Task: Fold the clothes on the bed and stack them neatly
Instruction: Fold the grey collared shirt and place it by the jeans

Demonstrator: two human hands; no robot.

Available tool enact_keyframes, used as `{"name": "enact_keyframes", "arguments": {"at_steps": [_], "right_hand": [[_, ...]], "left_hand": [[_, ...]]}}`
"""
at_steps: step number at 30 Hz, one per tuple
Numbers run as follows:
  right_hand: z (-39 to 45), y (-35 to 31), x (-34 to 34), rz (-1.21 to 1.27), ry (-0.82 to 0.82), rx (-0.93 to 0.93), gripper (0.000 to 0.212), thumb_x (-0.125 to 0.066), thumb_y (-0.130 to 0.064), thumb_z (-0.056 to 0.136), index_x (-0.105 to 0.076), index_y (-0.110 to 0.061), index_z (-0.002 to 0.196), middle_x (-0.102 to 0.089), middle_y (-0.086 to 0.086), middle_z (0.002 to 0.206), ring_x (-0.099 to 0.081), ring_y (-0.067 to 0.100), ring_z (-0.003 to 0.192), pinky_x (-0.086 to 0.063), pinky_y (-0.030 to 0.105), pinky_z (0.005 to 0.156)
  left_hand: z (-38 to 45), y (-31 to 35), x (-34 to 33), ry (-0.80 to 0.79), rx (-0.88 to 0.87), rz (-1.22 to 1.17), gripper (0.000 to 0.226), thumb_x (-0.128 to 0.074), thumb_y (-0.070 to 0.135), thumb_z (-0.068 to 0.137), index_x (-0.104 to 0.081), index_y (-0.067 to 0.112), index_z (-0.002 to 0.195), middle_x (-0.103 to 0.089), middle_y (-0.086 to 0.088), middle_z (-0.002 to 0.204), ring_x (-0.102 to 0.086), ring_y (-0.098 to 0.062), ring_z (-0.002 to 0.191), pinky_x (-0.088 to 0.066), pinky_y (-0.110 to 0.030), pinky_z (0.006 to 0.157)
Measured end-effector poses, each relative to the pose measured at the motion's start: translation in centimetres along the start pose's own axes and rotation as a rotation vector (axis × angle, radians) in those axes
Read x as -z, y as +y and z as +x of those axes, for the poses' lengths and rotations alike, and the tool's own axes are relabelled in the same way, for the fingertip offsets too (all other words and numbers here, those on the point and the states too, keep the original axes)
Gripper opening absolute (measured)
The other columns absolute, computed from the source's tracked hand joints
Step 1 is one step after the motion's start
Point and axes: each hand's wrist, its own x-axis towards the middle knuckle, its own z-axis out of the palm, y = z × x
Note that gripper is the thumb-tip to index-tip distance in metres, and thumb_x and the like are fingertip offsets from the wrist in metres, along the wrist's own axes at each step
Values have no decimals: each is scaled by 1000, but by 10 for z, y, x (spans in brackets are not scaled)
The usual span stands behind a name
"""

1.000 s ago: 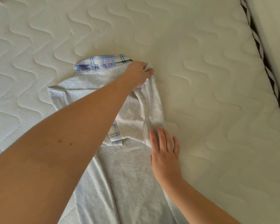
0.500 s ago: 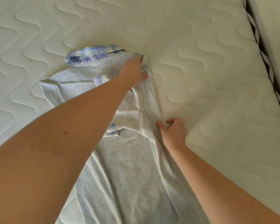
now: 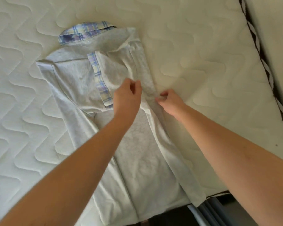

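A light grey polo shirt (image 3: 137, 152) with a blue plaid collar (image 3: 83, 32) lies lengthwise on the white quilted mattress (image 3: 203, 54). Its right sleeve is folded inward over the chest, showing a plaid cuff (image 3: 101, 84). My left hand (image 3: 127, 97) rests on the folded sleeve near the shirt's middle, thumb and fingers slightly apart with fabric bunched beside them. My right hand (image 3: 169, 101) pinches the shirt's folded right edge just beside the left hand. The shirt's hem hangs over the near edge of the bed.
The mattress's right edge has dark striped piping (image 3: 258, 51), with a pale wall or panel (image 3: 271, 30) beyond it. The near bed edge shows a dark gap and blue-grey frame (image 3: 207, 211) at the bottom right.
My left hand has drawn back from the shoulder near the collar down to the shirt's middle. My right hand went from flat on the fabric to pinching the right edge.
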Motion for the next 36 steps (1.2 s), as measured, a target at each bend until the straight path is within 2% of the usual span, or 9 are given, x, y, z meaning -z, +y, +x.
{"name": "enact_keyframes", "arguments": {"at_steps": [3, 8, 11, 15, 18, 20, 24, 30, 36], "right_hand": [[-27, 20, 17, -93, -80, 126, 10, -56, -33, 96, -57, -23, 93, -55, -6, 82, -51, 11, 75, -33, 23, 66], [-104, 94, 13, -133, -92, 86, 20, -45, -37, 100, -56, -21, 95, -58, -10, 79, -55, 17, 83, -34, 24, 63], [-142, 138, 8, -160, -121, 20, 26, -50, -37, 99, -64, -17, 108, -65, -4, 95, -60, 18, 91, -42, 26, 72], [-172, 170, 4, -133, -145, -37, 27, -59, -42, 94, -63, -21, 111, -65, -8, 97, -62, 14, 92, -45, 25, 71], [-190, 178, 2, -178, -148, -22, 51, -68, -54, 83, -55, -22, 120, -58, -7, 105, -59, 15, 96, -50, 33, 80], [-207, 182, -6, -410, -128, 13, 67, -69, -57, 80, -43, -24, 132, -51, -2, 116, -57, 20, 103, -50, 37, 84], [-244, 190, -23, -706, 107, 101, 44, -62, -29, 93, -43, -22, 131, -53, 0, 107, -60, 21, 87, -43, 31, 67], [-280, 199, -37, -385, 443, 307, 11, -66, -18, 93, -71, -8, 95, -64, 7, 74, -60, 30, 64, -50, 43, 59], [-271, 218, -42, -21, 260, 37, 32, -46, -31, 103, -60, -17, 127, -65, 2, 120, -58, 22, 109, -46, 44, 95]], "left_hand": [[-51, -26, -20, -106, 253, -47, 30, -52, 49, 95, -58, 20, 90, -69, 5, 82, -68, -15, 78, -54, -34, 67], [-101, -35, -54, -282, 534, -214, 38, -67, 52, 86, -49, 25, 106, -58, 16, 92, -56, 0, 82, -40, -17, 60], [-105, -33, -69, -324, 573, -250, 37, -72, 39, 84, -60, 15, 110, -66, 5, 97, -64, -10, 86, -49, -22, 64], [-106, -28, -75, -327, 619, -323, 24, -55, 20, 90, -60, 12, 112, -65, 0, 96, -65, -18, 86, -54, -30, 65], [-108, -36, -67, -330, 735, -557, 18, -47, 14, 92, -60, 13, 104, -68, -5, 99, -67, -23, 93, -59, -38, 82], [-112, -42, -62, -355, 830, -696, 17, -52, 16, 91, -62, 11, 105, -73, -6, 93, -72, -21, 86, -61, -37, 74], [-124, -45, -64, -567, 732, -552, 34, -68, 24, 89, -56, 17, 119, -71, -5, 106, -72, -22, 93, -61, -35, 67], [-163, -56, -71, -741, 774, -619, 46, -75, 27, 85, -55, 17, 125, -77, -4, 98, -75, -21, 86, -60, -41, 75], [-203, -75, -73, -814, 699, -426, 54, -81, 29, 80, -58, 16, 126, -74, -5, 110, -73, -21, 93, -59, -30, 66]]}}
